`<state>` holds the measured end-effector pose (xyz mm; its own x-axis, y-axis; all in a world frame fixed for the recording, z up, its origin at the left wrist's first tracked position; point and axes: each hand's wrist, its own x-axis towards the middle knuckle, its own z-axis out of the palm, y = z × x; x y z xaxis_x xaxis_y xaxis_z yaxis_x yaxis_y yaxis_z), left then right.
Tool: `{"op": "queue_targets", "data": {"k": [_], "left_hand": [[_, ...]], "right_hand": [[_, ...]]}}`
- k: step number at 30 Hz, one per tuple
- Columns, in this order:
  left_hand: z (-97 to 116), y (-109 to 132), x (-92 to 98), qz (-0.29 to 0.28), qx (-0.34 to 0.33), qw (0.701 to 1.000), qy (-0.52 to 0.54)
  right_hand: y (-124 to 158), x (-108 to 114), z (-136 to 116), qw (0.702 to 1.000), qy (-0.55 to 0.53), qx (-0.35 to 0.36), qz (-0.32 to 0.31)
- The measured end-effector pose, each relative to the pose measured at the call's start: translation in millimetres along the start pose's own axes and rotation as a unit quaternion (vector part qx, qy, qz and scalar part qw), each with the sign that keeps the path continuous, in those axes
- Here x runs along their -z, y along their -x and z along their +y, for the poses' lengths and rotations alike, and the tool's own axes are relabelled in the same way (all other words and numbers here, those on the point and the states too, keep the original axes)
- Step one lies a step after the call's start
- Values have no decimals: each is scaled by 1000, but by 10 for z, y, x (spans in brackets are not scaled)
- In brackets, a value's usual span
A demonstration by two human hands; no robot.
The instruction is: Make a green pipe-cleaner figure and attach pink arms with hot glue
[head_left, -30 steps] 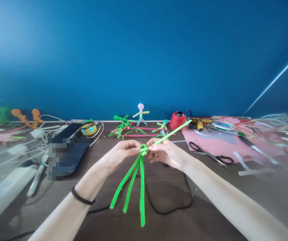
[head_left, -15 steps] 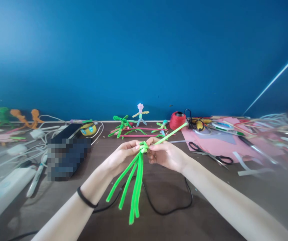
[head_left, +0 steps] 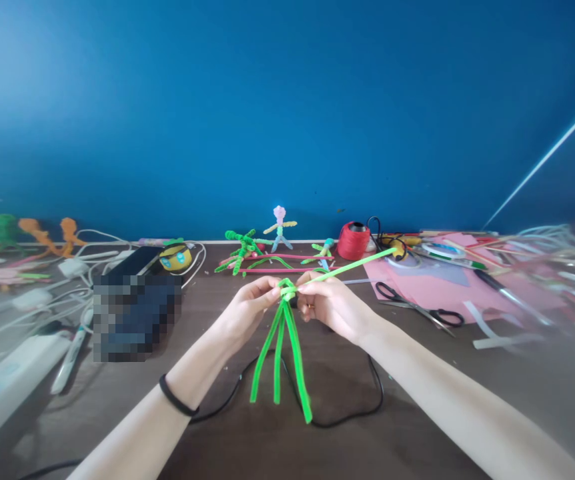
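Note:
Bright green pipe cleaners (head_left: 293,347) are twisted into a small knot between my two hands, with several loose ends hanging down above the table. My left hand (head_left: 250,303) is closed, pinching the left side of the knot between thumb and fingertips. From the other side, my right hand (head_left: 332,303) pinches a lighter green pipe cleaner (head_left: 355,265) close to the knot. Its free end sticks out up and to the right past my fingers. Some fingers of my right hand are curled underneath and partly hidden.
Small pipe-cleaner figures (head_left: 280,230) stand along the blue wall, beside a red spool (head_left: 354,241). At right lie scissors (head_left: 420,308) on pink paper (head_left: 492,300). Leftward are white cables, a marker (head_left: 70,360), a power strip (head_left: 12,393) and a blurred-out dark object (head_left: 140,320). A black cord (head_left: 337,425) runs below my hands.
The hanging green ends have swung to the right and closer together. The lighter green pipe cleaner's free end has tipped lower and farther right. Both hands stay in nearly the same place.

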<state>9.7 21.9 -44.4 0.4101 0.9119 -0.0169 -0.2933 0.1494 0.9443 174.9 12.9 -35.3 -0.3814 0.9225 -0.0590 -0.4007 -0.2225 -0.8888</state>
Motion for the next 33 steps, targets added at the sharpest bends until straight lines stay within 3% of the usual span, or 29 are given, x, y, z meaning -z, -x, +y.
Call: {"op": "queue_targets", "data": {"k": [3, 8, 17, 26, 33], "left_hand": [[11, -2, -11, 18, -23, 999, -40], [34, 5, -32, 31, -24, 998, -48], [28, 23, -41, -14, -1, 999, 30], [15, 19, -44, -65, 5, 996, 60], [38, 25, -46, -53, 13, 998, 42]], "right_hand": [[25, -20, -17, 998, 44, 35, 40], [32, -13, -20, 997, 57, 31, 33], [-11, 29, 10, 1000, -13, -4, -27], [-17, 2, 18, 999, -30, 6, -31], [2, -7, 9, 999, -9, 19, -29]]}}
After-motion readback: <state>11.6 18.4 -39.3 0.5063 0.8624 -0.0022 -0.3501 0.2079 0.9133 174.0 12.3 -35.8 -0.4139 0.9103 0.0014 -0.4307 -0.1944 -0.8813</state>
